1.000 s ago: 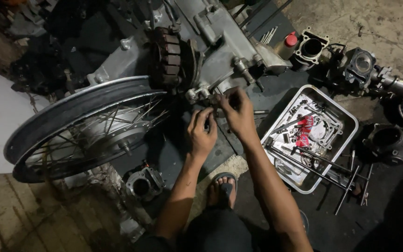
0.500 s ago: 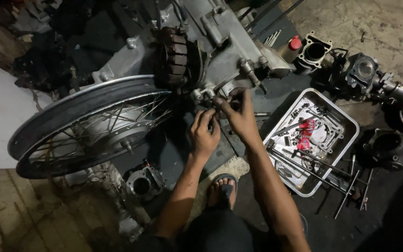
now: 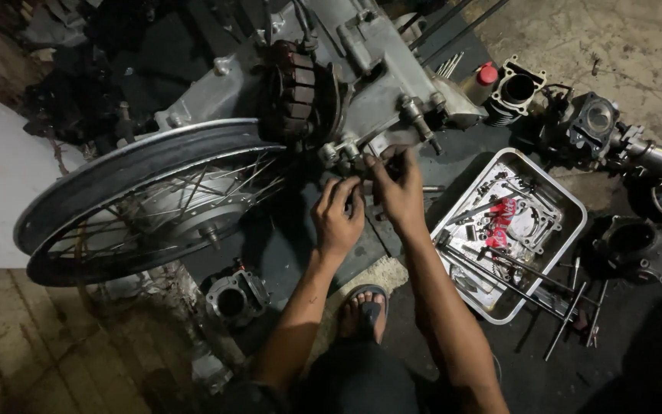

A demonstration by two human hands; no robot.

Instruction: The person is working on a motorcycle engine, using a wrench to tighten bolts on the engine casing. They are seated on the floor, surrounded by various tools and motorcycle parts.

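Across the far middle of the scene lies your engine case (image 3: 377, 84), a big grey casting joined on its left to the spoked wheel (image 3: 147, 203), and it looks heavy and rigid; judge it as something you steady rather than lift, gripping by its bosses and lugs, not by the copper-wound stator (image 3: 296, 96), which seems the fragile part. Right of you sits the metal tray (image 3: 568, 195) of rods, gaskets and red-handled tools, with loose cylinder parts (image 3: 630, 245) beyond it and another cylinder (image 3: 231, 299) near left by the wheel. Between these, at the near edge of the case, both hands meet on a small fitting (image 3: 362, 157). Your left hand (image 3: 339, 218) is curled with fingertips pinched toward it, and your right hand (image 3: 400, 192) is closed over the same spot; whether either truly has hold of a separate piece or a tool you cannot tell, since the fingers hide it and the light is dim. Anything that small is likely oily and slippery, so pinch it at its flats. Room is tight: the wheel rim crowds your left wrist, the tray's edge lies just beside your right forearm, and your sandalled foot (image 3: 362, 310) sits close under both arms, leaving open space mainly straight back toward you.
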